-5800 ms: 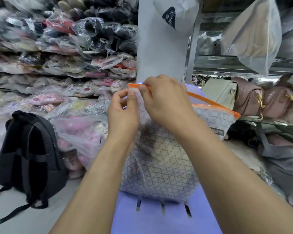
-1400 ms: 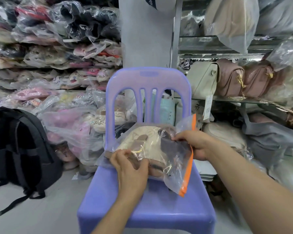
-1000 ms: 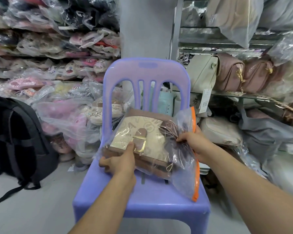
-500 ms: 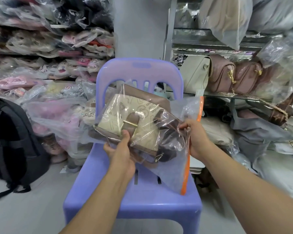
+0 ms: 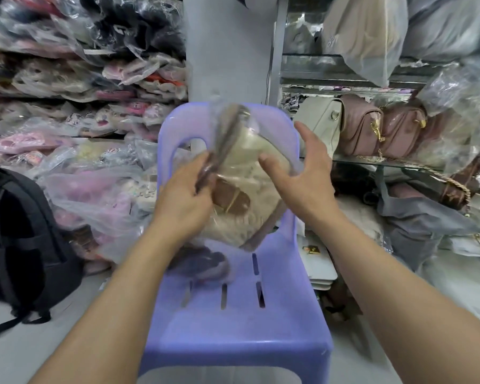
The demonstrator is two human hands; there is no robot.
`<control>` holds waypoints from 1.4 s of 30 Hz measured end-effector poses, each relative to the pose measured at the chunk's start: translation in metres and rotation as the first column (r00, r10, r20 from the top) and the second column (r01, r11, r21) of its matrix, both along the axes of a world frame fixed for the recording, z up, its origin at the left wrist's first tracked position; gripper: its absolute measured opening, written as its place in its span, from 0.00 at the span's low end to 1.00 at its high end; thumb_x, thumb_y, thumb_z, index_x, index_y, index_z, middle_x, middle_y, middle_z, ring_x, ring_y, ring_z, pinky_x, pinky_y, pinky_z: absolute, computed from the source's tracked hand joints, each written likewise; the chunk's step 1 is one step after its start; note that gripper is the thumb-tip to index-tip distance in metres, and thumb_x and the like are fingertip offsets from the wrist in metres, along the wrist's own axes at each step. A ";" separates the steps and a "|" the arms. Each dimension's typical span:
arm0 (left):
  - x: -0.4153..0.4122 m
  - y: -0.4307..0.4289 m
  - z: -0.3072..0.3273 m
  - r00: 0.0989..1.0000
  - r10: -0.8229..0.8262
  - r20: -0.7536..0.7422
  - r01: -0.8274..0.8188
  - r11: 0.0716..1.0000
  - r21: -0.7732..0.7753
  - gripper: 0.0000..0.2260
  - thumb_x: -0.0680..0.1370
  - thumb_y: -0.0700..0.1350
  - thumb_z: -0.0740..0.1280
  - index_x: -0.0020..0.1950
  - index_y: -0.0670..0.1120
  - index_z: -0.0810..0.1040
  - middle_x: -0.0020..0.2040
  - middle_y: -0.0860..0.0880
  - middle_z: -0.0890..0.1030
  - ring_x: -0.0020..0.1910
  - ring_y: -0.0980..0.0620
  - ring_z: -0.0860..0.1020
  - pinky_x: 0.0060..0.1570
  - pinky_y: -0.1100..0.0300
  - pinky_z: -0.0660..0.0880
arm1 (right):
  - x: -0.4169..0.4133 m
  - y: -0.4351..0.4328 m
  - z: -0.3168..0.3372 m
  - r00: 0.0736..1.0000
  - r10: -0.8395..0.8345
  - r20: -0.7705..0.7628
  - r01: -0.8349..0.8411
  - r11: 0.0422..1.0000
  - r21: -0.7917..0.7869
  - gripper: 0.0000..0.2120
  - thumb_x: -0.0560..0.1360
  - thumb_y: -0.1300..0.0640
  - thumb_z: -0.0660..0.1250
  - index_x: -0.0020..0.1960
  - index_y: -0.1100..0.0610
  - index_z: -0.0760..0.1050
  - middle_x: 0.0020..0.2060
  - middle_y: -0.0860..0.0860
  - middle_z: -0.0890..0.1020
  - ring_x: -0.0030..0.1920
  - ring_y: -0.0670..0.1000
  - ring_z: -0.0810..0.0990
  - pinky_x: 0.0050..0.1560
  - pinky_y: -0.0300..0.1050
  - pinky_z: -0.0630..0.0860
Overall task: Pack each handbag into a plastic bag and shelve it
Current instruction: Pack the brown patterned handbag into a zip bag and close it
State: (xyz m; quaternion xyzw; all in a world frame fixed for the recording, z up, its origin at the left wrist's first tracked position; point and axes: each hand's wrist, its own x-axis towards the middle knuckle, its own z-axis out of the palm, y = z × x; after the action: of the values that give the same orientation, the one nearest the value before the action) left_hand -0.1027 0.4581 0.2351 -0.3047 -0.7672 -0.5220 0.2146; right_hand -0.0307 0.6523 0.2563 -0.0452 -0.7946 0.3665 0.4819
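Observation:
A cream and brown handbag (image 5: 247, 173) sits inside a clear plastic bag (image 5: 214, 261) and is held up on end above the purple chair (image 5: 233, 322). My left hand (image 5: 183, 200) grips the bagged handbag at its left edge. My right hand (image 5: 297, 176) lies against its right side with the fingers spread and straight. The bag's loose lower part hangs blurred over the seat. Its orange zip strip is out of sight.
A glass shelf (image 5: 372, 159) at the right carries a cream handbag (image 5: 322, 126) and pink handbags (image 5: 377, 128). Bagged goods fill the shelves at the left. A black backpack (image 5: 20, 239) stands on the floor at the left. A white pillar (image 5: 227, 51) rises behind the chair.
The bagged handbag has been lifted and turned from lying flat to standing on end. My right hand let go of the bag's orange edge and opened against the handbag's side.

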 end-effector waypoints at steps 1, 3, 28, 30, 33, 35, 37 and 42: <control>0.001 -0.002 0.004 0.996 -0.014 -0.091 0.000 0.988 -0.153 0.23 0.78 0.48 0.60 0.73 0.61 0.70 0.69 0.54 0.77 0.69 0.50 0.74 0.71 0.48 0.68 | -0.001 0.000 0.001 1.000 0.004 0.011 -0.004 1.000 0.022 0.38 0.73 0.40 0.74 0.78 0.44 0.62 0.75 0.42 0.67 0.78 0.47 0.61 0.78 0.54 0.61; 0.004 -0.001 0.009 0.974 -0.011 -0.227 -0.072 0.931 -0.357 0.26 0.77 0.44 0.61 0.74 0.61 0.70 0.71 0.54 0.75 0.71 0.48 0.72 0.73 0.42 0.62 | -0.001 0.004 0.000 0.992 0.097 0.081 -0.096 0.995 -0.011 0.38 0.72 0.39 0.75 0.77 0.42 0.64 0.74 0.41 0.70 0.76 0.45 0.66 0.76 0.52 0.65; 0.065 0.056 -0.026 0.881 0.400 0.254 -0.416 0.909 0.012 0.19 0.78 0.61 0.65 0.59 0.48 0.68 0.60 0.45 0.76 0.58 0.38 0.76 0.50 0.48 0.70 | 0.028 0.046 -0.033 0.852 0.499 0.158 -0.311 0.726 -0.613 0.14 0.71 0.60 0.79 0.55 0.60 0.83 0.47 0.54 0.89 0.50 0.56 0.88 0.51 0.49 0.83; 0.064 0.053 -0.010 0.895 0.423 0.138 -0.431 0.902 0.027 0.20 0.77 0.60 0.66 0.63 0.50 0.71 0.58 0.46 0.76 0.59 0.40 0.74 0.56 0.47 0.70 | 0.026 0.040 -0.024 0.876 0.478 0.060 -0.340 0.701 -0.627 0.11 0.72 0.60 0.78 0.53 0.61 0.84 0.46 0.55 0.89 0.50 0.56 0.88 0.52 0.50 0.83; 0.056 0.045 0.013 0.880 0.475 0.007 -0.474 0.877 0.073 0.23 0.75 0.62 0.68 0.66 0.52 0.74 0.59 0.47 0.75 0.60 0.41 0.71 0.62 0.47 0.66 | 0.012 0.027 -0.004 0.901 0.430 -0.050 -0.359 0.677 -0.643 0.15 0.70 0.59 0.80 0.55 0.62 0.83 0.48 0.56 0.88 0.50 0.57 0.88 0.55 0.54 0.83; 0.046 0.042 0.031 0.882 0.471 0.001 -0.468 0.877 0.111 0.25 0.74 0.63 0.69 0.67 0.54 0.73 0.61 0.48 0.72 0.62 0.44 0.67 0.64 0.52 0.61 | 0.004 0.022 0.013 0.905 0.415 -0.096 -0.376 0.673 -0.637 0.18 0.70 0.59 0.80 0.57 0.64 0.82 0.48 0.57 0.88 0.50 0.58 0.88 0.55 0.55 0.83; 0.035 0.044 0.051 0.895 0.447 0.015 -0.443 0.882 0.159 0.26 0.73 0.64 0.70 0.67 0.55 0.72 0.63 0.49 0.69 0.65 0.47 0.65 0.61 0.60 0.54 | 0.001 0.020 0.036 0.911 0.394 -0.120 -0.376 0.677 -0.632 0.17 0.71 0.59 0.80 0.57 0.64 0.82 0.48 0.58 0.88 0.50 0.58 0.88 0.54 0.56 0.83; 0.016 0.068 0.112 0.945 0.327 0.005 -0.319 0.918 0.234 0.28 0.73 0.65 0.69 0.70 0.56 0.71 0.66 0.51 0.67 0.67 0.47 0.64 0.60 0.60 0.50 | 0.005 0.029 0.105 0.933 0.315 -0.175 -0.355 0.729 -0.585 0.10 0.73 0.63 0.78 0.53 0.61 0.83 0.49 0.57 0.88 0.52 0.58 0.88 0.57 0.57 0.83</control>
State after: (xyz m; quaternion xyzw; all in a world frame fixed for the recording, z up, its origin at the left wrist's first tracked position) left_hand -0.0866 0.5258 0.3471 -0.1555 -0.7370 -0.5600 0.3451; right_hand -0.0260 0.6808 0.3612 -0.0418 -0.6135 0.6839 0.3926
